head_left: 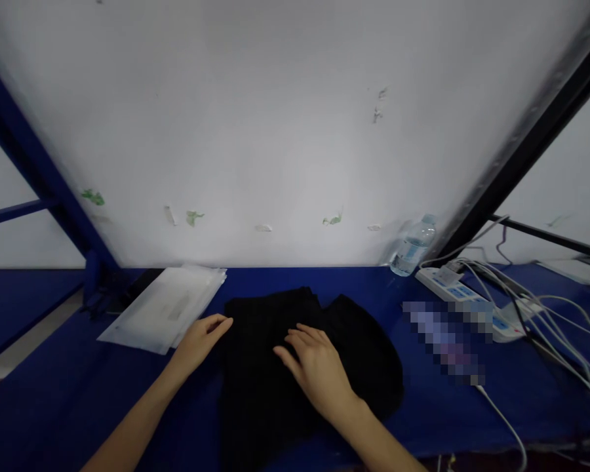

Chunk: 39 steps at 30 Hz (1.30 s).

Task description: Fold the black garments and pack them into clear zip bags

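Note:
A black garment lies spread on the blue table, its right part rounded and bunched; its exact kind cannot be made out. My left hand is at its upper left edge, with thumb and fingertips closed together on the cloth's border. On the middle of the garment rests my right hand, palm down, its thumb apart from the stretched fingers. Some of the cloth is hidden under that hand and forearm.
Left of the garment are translucent plastic zip bags. A water bottle leans against the white back wall. To the right lie a power strip, tangled white cables and a blurred-out object with a cord.

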{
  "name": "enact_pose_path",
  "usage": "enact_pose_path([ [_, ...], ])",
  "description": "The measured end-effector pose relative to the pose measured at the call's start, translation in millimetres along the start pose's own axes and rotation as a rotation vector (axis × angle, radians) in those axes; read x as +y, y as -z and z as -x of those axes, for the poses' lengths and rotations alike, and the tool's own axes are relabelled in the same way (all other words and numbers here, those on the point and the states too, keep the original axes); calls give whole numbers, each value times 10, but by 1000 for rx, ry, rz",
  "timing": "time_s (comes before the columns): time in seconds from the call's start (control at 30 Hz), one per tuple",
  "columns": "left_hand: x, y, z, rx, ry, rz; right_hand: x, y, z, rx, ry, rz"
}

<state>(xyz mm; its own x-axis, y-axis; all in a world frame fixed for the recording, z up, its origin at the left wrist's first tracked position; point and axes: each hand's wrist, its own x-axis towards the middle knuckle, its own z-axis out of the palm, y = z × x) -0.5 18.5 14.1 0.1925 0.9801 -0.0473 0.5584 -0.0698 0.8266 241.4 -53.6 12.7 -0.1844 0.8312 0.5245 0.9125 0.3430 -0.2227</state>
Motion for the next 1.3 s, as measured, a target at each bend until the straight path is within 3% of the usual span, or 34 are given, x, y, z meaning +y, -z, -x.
enact_pose_path([
  [0.13, 57, 35, 31, -31, 18, 32, 302, 164, -59, 73, -256, 27],
  [0.23, 68, 64, 48, -59, 18, 82, 494, 151, -107, -52, -418, 25],
  [0.33, 67, 69, 58, -70, 9, 128, 582, 135, -136, -190, -527, -141],
  [0.53, 67, -66, 60, -50, -44, 148, 737, 349, -217, -80, -562, -256],
  [0.8, 92, -147, 46, -55, -59, 36, 954, 277, -198, -228, -533, -93],
  [0.93, 117, -129, 70, -52, -68, 29, 731, 384, -351, -274, -478, -6],
  [1.07, 102, -137, 63, -35, -79, 10, 131, 379, -464, -182, -396, 123],
  [1.2, 47, -152, 24, -30, -97, 11, -499, 203, -254, -145, -134, -29],
  [1.3, 29, -156, 15, -32, -102, 12, -725, 57, 46, -106, 59, -108],
])
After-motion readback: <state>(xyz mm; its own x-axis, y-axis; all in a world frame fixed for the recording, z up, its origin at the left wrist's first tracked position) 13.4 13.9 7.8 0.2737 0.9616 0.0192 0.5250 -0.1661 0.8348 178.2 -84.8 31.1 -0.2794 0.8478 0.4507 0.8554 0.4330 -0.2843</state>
